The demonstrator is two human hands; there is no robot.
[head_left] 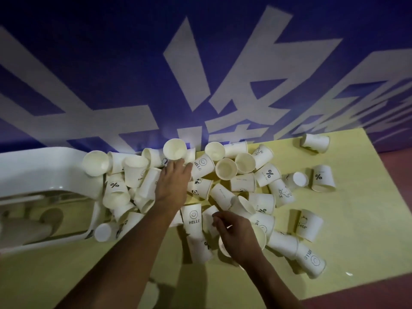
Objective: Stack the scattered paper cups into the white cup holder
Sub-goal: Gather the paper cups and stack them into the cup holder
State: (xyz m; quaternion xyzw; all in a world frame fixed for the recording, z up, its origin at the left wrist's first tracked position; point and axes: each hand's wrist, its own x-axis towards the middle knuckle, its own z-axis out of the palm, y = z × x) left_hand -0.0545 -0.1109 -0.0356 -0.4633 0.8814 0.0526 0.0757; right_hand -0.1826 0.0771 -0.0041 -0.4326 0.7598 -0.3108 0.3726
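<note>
Several white paper cups (225, 168) lie scattered in a heap on the yellow table, some printed with "HELLO", "%" or pandas. The white cup holder (44, 166) lies at the left edge, with cups piled against its right end. My left hand (172, 186) stretches into the heap with its fingers straight, and the fingertips touch an open-mouthed cup (175, 150) at the back. My right hand (236, 235) is nearer to me, with its fingers curled round a paper cup (223, 247) that is mostly hidden under the palm.
A blue wall with large white characters (200, 74) rises straight behind the table. Single cups lie apart at the far right (315, 142) and at the right front (312, 260). The yellow table (356, 230) ends at the right, over a red floor.
</note>
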